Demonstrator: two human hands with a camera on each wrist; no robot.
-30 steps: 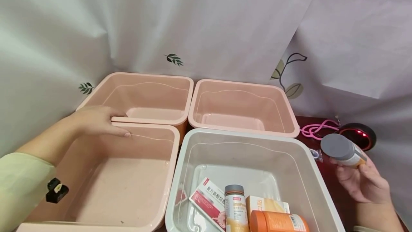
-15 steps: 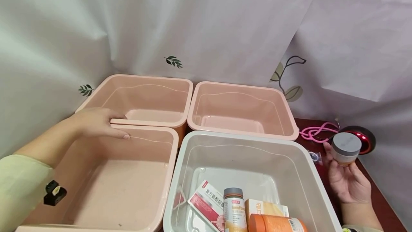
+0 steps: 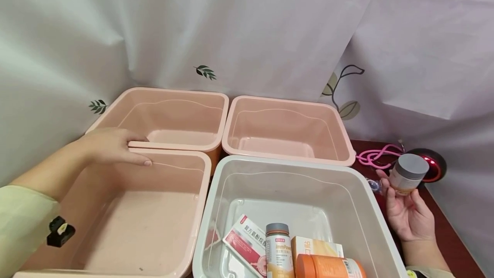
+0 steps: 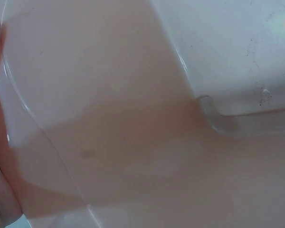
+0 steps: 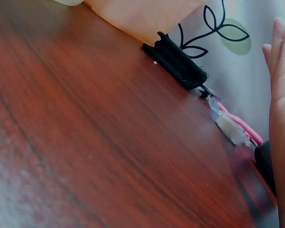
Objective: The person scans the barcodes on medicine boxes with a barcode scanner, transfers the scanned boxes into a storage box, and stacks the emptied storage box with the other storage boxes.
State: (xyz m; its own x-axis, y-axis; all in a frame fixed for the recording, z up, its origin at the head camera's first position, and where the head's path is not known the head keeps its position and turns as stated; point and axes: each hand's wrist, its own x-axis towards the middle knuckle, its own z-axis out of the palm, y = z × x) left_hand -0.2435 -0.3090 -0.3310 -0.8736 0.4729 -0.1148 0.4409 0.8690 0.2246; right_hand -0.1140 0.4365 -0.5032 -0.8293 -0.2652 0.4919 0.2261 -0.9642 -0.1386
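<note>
In the head view my right hand (image 3: 411, 218) holds a small jar (image 3: 407, 175) upright, fingertips around its lower part, palm turned up. The jar has a grey lid and a pale body that turns orange at the bottom. It is right of the grey bin (image 3: 297, 163). My left hand (image 3: 112, 145) grips the adjoining rims of the near-left pink bin (image 3: 154, 226) and the far-left pink bin (image 3: 181, 146), thumb on the near side, fingers on the far side. In the right wrist view only the edge of the right hand (image 5: 283, 95) shows; the jar is hidden.
The grey bin contains a red-and-white box (image 3: 247, 243), a grey-capped bottle (image 3: 278, 250), a pale yellow box (image 3: 316, 247) and an orange bottle (image 3: 328, 266). Another pink bin (image 3: 289, 130) stands behind. Pink cord (image 3: 372, 155) and a black round device (image 3: 434, 166) lie at right.
The right hand has tilted the jar from leaning left to upright, and brought it left and slightly up. The left hand keeps its hold on the rims.
</note>
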